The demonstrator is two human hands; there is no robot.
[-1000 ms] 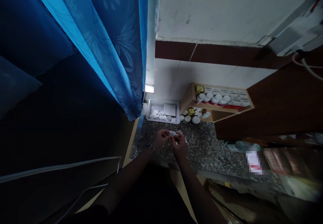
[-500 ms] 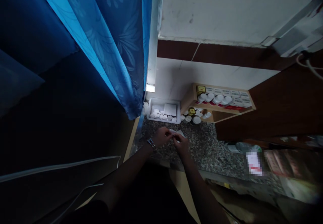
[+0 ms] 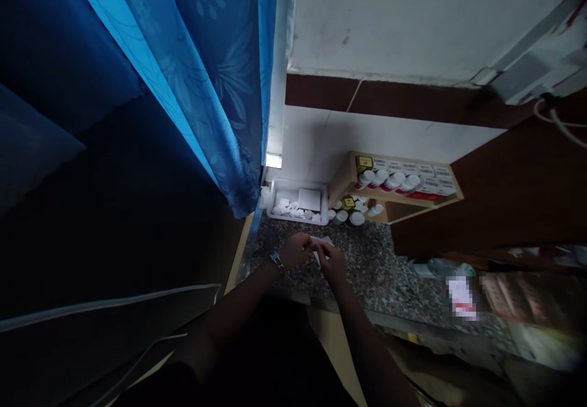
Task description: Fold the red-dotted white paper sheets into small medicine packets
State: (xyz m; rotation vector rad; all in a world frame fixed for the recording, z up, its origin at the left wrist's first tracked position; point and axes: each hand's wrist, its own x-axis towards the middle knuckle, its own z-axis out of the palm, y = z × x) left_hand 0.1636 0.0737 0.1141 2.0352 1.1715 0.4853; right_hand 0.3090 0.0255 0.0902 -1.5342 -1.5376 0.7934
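Over the granite counter, my left hand (image 3: 296, 250), with a watch (image 3: 277, 262) on its wrist, has its fingers closed in a pinch on a small piece of white paper. The fingertips of my right hand (image 3: 333, 265) meet it from the other side, pinching the same paper. White paper (image 3: 327, 239) shows just behind and under the fingers; how many sheets are there I cannot tell. Beyond the hands stands a white plastic tray (image 3: 324, 200). Inside lie small folded white paper pieces (image 3: 293, 209) and a flat stack of white paper squares (image 3: 310, 199).
A wooden shelf (image 3: 394, 210) at the wall holds white bottles (image 3: 393, 181) and boxes (image 3: 426, 170). More bottles (image 3: 356, 218) stand beside the tray. A blue curtain (image 3: 220, 89) hangs left. A clear plastic bottle (image 3: 443, 267) lies right on the granite counter (image 3: 376, 278).
My right hand has shifted slightly to the right and its fingers have moved over the paper. My left hand stays almost in place. Tray and bottles are unchanged.
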